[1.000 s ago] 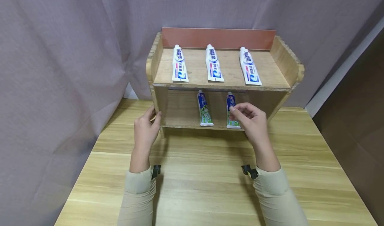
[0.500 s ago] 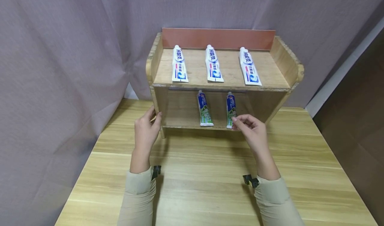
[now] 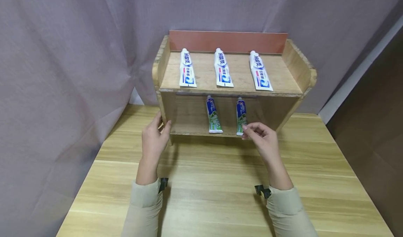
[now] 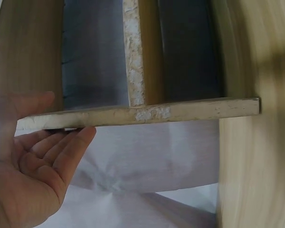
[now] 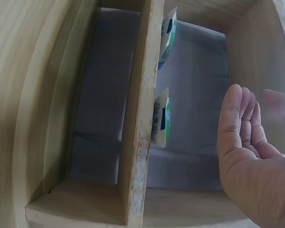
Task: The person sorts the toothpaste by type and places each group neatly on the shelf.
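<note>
A small two-tier wooden shelf point(image 3: 189, 90) stands on the table. My left hand point(image 3: 153, 135) grips its left side panel point(image 4: 194, 110), thumb on the inner side, fingers on the outer. On the lower tier lie two blue-and-green toothpaste tubes, a left tube point(image 3: 214, 116) and a right tube point(image 3: 241, 111). My right hand point(image 3: 264, 139) is by the right tube's bottom end, overlapping it in the head view. In the right wrist view, that hand point(image 5: 256, 156) is apart from the nearer tube point(image 5: 161, 118), fingers loosely bent and nothing between them and the thumb.
Three white toothpaste tubes lie in a row on the upper tier: left point(image 3: 187, 69), middle point(image 3: 223, 69) and right point(image 3: 260, 71). A reddish-brown back board point(image 3: 226, 41) rises behind them. Grey cloth point(image 3: 78, 55) hangs behind the wood-grain table point(image 3: 207, 195).
My right hand has moved down along the right blue-and-green tube to its bottom end, uncovering more of it. My left hand stays at the side panel, its thumb slightly lower.
</note>
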Tool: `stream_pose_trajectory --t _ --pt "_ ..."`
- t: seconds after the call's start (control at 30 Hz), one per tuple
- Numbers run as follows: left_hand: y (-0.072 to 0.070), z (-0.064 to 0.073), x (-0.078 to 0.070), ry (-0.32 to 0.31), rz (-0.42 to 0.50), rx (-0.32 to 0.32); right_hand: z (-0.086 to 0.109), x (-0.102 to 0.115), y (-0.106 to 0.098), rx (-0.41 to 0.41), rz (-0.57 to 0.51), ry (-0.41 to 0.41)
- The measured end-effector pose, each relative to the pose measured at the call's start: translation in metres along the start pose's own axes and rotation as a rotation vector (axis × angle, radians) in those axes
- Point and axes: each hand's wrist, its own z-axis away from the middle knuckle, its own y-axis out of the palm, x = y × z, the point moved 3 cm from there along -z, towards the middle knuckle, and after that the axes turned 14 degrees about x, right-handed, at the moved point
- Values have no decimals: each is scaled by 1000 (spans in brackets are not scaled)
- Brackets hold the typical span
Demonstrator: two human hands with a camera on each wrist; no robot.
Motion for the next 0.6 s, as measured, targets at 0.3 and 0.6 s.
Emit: stream_pose_trajectory --t 0.3,0.6 --pt "0 12 2 -23 -42 24 6 -6 -5 101 108 44" --pt "-4 33 2 -76 -213 140 23 -17 -5 147 555 -30"
